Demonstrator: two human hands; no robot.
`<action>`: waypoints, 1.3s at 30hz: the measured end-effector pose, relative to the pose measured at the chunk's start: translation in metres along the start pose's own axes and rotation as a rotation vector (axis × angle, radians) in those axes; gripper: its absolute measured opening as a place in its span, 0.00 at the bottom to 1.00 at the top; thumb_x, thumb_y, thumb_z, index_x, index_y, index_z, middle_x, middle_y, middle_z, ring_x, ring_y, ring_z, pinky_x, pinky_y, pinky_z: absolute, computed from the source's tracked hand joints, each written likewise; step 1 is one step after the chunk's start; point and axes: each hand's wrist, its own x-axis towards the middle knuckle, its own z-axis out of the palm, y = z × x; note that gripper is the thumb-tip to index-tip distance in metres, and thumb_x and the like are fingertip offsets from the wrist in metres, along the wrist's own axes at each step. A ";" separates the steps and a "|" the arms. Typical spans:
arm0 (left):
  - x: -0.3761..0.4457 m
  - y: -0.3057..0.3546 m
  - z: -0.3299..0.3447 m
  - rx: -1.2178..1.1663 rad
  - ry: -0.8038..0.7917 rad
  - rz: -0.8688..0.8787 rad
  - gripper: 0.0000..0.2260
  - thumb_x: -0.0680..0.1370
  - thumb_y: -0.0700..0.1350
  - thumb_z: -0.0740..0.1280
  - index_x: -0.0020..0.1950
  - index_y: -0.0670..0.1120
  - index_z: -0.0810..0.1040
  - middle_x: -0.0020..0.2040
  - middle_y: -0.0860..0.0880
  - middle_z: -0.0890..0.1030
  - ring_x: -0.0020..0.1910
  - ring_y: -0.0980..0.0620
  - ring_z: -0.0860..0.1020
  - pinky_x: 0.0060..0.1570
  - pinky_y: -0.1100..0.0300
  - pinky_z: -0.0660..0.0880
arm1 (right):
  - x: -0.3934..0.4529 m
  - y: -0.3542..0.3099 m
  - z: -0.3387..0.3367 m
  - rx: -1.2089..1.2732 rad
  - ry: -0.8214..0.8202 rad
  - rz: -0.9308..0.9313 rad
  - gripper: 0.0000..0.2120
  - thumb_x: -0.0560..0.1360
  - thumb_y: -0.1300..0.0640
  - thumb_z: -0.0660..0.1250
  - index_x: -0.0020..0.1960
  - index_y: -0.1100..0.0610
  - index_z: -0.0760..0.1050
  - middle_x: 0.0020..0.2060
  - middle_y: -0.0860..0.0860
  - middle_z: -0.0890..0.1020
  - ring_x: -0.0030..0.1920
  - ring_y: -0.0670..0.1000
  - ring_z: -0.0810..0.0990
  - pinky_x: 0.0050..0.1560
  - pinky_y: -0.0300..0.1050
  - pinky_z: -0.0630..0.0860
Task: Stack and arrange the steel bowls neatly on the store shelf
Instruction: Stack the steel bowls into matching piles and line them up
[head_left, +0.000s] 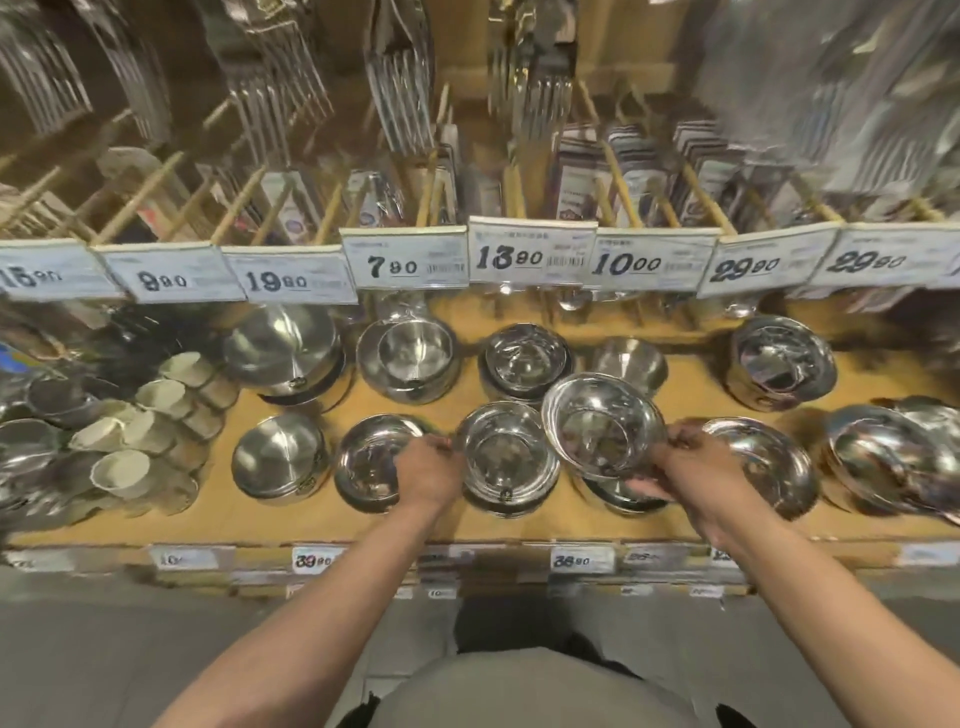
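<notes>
Several steel bowls stand in two rows on a wooden shelf (363, 525). My right hand (691, 467) grips the right rim of a shiny steel bowl (597, 423), lifted and tilted above a low stack (623, 499) in the front row. My left hand (428, 470) holds the left rim of a deeper steel bowl stack (506, 457) at the front centre. Left of it sit a wide bowl (371, 457) and a brushed bowl (278, 454). The back row has bowl stacks (524, 361), (410, 358).
Price tags (530, 257) hang along the upper shelf edge, with packed cutlery behind wooden dividers above. White cups (150, 415) lie heaped at the left. More steel bowls (779, 361) and plates (883, 452) fill the right. A lidded pot (285, 348) stands back left.
</notes>
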 end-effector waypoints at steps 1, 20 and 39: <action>0.000 0.000 0.000 0.028 0.003 0.009 0.11 0.80 0.46 0.69 0.44 0.41 0.86 0.43 0.43 0.87 0.41 0.46 0.82 0.46 0.58 0.75 | -0.002 0.003 0.003 0.012 -0.003 0.001 0.07 0.77 0.71 0.66 0.54 0.66 0.77 0.49 0.63 0.85 0.43 0.58 0.88 0.35 0.43 0.84; -0.008 0.002 -0.006 0.080 -0.031 -0.012 0.07 0.79 0.40 0.69 0.44 0.38 0.82 0.39 0.44 0.83 0.36 0.50 0.79 0.36 0.64 0.72 | -0.013 0.025 0.081 0.002 -0.052 0.022 0.16 0.78 0.64 0.68 0.64 0.57 0.68 0.57 0.58 0.81 0.47 0.56 0.87 0.39 0.44 0.84; -0.023 0.000 -0.010 0.061 -0.141 0.011 0.14 0.80 0.48 0.66 0.36 0.44 0.74 0.35 0.48 0.78 0.35 0.50 0.76 0.31 0.60 0.68 | -0.015 0.030 0.084 -0.737 -0.005 -0.137 0.14 0.78 0.54 0.69 0.46 0.66 0.82 0.40 0.60 0.87 0.42 0.59 0.86 0.51 0.56 0.83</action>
